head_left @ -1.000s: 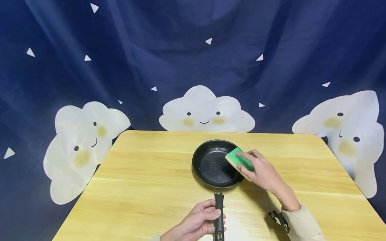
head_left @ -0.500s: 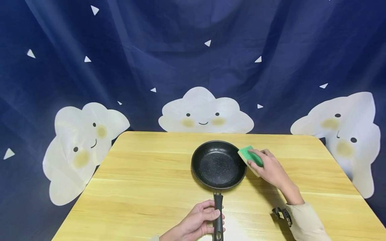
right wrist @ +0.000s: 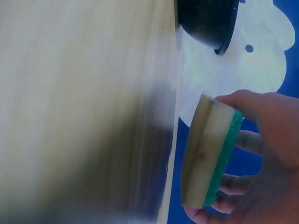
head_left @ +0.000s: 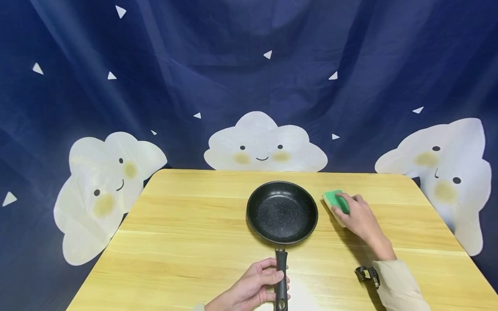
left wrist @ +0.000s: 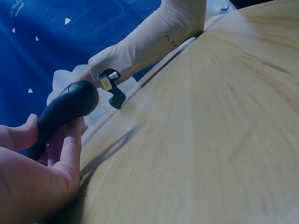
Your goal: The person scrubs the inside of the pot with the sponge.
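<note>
A black frying pan [head_left: 282, 214] with a speckled inside stands near the middle of the table, its handle [head_left: 281, 276] pointing toward me. My left hand [head_left: 253, 285] grips that handle, thumb on top and fingers around the far side. In the left wrist view the rounded end of the handle [left wrist: 79, 100] sticks out past the hand [left wrist: 42, 172]. To the right of the pan, my right hand [head_left: 362, 216] pinches a sponge [head_left: 334, 203] with a green scouring side and a pale yellow side. The right wrist view shows the sponge [right wrist: 210, 154] held by its edges, apart from the tabletop.
The light wooden table [head_left: 175, 242] reaches back to a dark blue curtain [head_left: 233, 65] printed with smiling clouds and small white triangles. A black strap with a buckle [head_left: 367, 275] hangs at the right sleeve [head_left: 400, 285].
My right hand has carried the sponge from over the pan's right rim out to the right, apart from the pan. The left hand and the pan have stayed in place.
</note>
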A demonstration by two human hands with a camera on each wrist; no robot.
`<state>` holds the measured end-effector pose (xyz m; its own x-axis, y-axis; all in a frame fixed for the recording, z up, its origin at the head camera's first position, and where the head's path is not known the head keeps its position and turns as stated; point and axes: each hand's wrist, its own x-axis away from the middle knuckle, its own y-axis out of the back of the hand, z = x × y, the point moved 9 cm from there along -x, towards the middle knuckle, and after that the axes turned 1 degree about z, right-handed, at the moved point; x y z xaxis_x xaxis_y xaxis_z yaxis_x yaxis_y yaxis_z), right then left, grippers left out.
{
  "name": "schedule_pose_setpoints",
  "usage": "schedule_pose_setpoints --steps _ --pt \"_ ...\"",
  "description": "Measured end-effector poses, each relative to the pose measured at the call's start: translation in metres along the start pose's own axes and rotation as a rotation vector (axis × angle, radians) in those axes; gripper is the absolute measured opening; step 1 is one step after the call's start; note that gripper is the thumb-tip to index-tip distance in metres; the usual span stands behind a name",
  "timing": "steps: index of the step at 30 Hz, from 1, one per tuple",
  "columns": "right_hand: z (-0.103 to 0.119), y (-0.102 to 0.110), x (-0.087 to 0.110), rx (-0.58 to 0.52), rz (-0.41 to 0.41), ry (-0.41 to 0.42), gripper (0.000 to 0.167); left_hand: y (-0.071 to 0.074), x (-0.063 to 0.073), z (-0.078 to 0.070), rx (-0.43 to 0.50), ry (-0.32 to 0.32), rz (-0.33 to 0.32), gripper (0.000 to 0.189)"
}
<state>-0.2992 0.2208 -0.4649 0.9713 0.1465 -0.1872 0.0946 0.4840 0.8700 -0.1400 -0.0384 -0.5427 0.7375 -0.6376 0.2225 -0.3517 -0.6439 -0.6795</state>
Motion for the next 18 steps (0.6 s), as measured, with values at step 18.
schedule_pose_setpoints --steps 18 --pt "-0.02 -0.004 0.004 0.046 0.123 -0.108 0.058 -0.001 0.001 0.002 0.022 0.025 0.023 0.019"
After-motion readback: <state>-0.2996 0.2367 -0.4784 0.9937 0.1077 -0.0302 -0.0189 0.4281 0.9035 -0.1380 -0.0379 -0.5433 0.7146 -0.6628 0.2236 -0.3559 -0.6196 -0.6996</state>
